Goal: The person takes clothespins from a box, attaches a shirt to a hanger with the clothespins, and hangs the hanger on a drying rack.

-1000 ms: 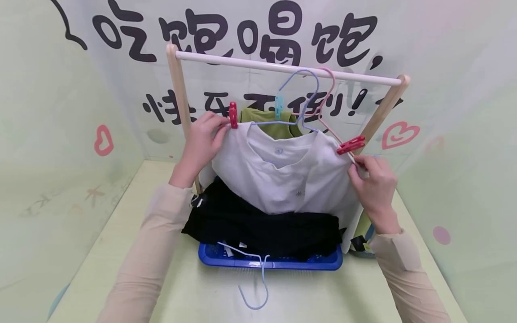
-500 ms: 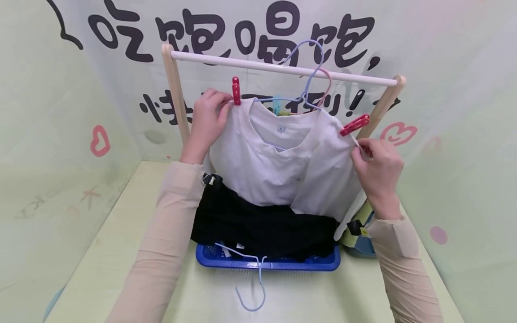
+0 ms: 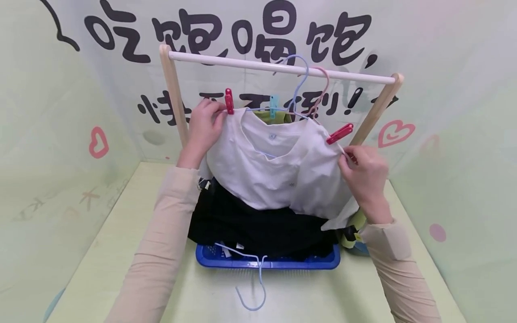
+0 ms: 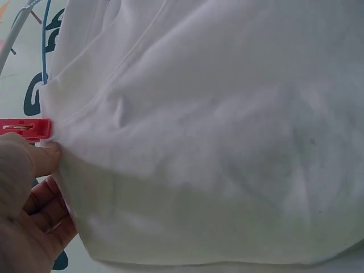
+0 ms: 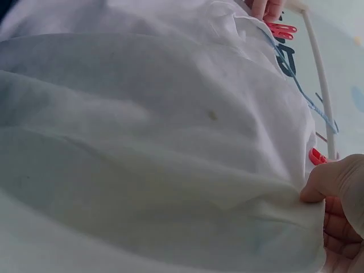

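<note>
A white shirt (image 3: 262, 184) hangs on a blue hanger (image 3: 298, 89), its hook over the rail (image 3: 226, 61) in the head view. My left hand (image 3: 204, 130) pinches the shirt's left shoulder, right beside a red clothespin (image 3: 229, 101). On the other shoulder my right hand (image 3: 366, 177) pinches the cloth edge, just outside a second red clothespin (image 3: 340, 133). The left wrist view has the thumb (image 4: 46, 159) on the fabric close under the clip. In the right wrist view the thumb (image 5: 324, 185) presses a fold of the cloth.
A pink hanger (image 3: 328, 83) with a green garment (image 3: 282, 117) and a light-blue clip (image 3: 273, 106) hangs behind the shirt. Below, a black garment (image 3: 258, 231) lies over a blue basket (image 3: 266, 264). Another blue hanger (image 3: 263, 287) sticks out over its front rim.
Both hands lifted the shirt until the hanger's hook rose above the rail, then brought it down and slightly left. The hook now curves over the rail. Both hands keep their hold.
</note>
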`<state>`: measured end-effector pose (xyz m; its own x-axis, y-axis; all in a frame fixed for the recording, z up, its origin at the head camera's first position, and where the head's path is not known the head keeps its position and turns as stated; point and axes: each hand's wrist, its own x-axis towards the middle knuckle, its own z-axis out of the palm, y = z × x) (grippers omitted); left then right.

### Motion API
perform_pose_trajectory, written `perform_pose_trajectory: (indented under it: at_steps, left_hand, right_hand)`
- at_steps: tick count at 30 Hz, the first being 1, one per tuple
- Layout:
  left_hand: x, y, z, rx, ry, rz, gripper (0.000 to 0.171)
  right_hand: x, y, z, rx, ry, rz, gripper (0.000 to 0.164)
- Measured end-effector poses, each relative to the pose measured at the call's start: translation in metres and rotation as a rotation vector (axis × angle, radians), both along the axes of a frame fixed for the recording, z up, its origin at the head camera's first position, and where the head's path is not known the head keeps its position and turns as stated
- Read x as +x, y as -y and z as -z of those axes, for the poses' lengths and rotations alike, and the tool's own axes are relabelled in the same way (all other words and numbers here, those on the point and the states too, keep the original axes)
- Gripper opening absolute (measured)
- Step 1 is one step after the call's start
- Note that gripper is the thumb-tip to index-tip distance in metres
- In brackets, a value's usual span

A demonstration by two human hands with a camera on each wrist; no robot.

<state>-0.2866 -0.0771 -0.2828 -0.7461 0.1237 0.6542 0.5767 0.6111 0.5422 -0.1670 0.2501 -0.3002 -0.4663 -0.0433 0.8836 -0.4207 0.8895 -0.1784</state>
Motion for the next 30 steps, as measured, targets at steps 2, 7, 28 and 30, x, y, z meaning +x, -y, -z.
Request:
perform_pose_trajectory:
  at_steps: [2,7,28,30]
  left_hand:
    - [0.0,0.002,0.003,-0.006,0.009,-0.001,0.017]
    - [-0.004,0.004,0.01,-0.014,0.031,0.007,0.018]
    - [-0.029,-0.005,0.016,-0.158,0.169,0.068,0.026]
    - [-0.03,-0.005,0.015,-0.172,0.184,0.067,0.028]
  right_hand:
    - [0.0,0.001,0.003,0.02,0.013,-0.001,0.009]
    - [0.0,0.003,0.01,0.019,0.054,0.013,0.011]
    - [0.0,0.006,0.017,-0.077,0.086,0.031,0.011]
    - [0.001,0.005,0.016,-0.064,0.087,0.025,0.012]
